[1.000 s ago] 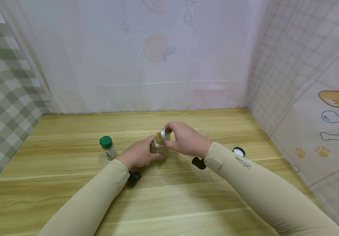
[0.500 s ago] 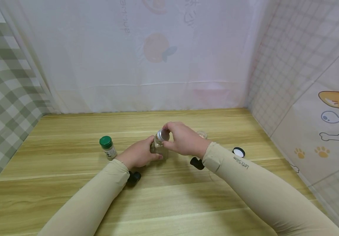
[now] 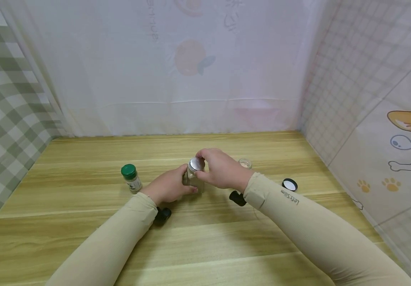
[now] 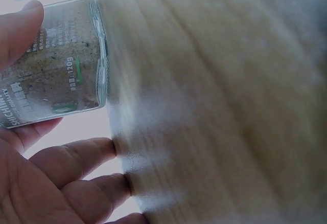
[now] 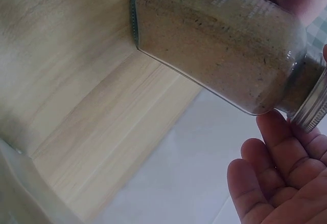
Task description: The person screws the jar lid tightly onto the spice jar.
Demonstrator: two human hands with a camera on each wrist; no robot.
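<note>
A square glass spice jar (image 5: pixel 214 45) full of brownish powder stands upright on the wooden table. Around its body the left hand (image 3: pixel 167 185) grips it, thumb on one side and a finger on the other, as the left wrist view shows. A silver metal lid (image 3: pixel 196 164) sits level on the jar's mouth. The right hand (image 3: pixel 223 169) pinches that lid by its edge between thumb and forefinger; its other fingers (image 5: pixel 278 144) are spread below the lid in the right wrist view.
Left of the hands stands a small jar with a green cap (image 3: pixel 129 171). Behind the right wrist is an open glass jar (image 3: pixel 245 163). A black lid (image 3: pixel 289 184), white inside, lies farther right. Black wrist-camera parts (image 3: pixel 237 198) show under the right wrist. Cloth walls (image 3: pixel 119 79) border the table.
The right hand has brought the tilted lid left onto the jar's mouth and levelled it, covering the powder. The left hand keeps its hold on the jar.
</note>
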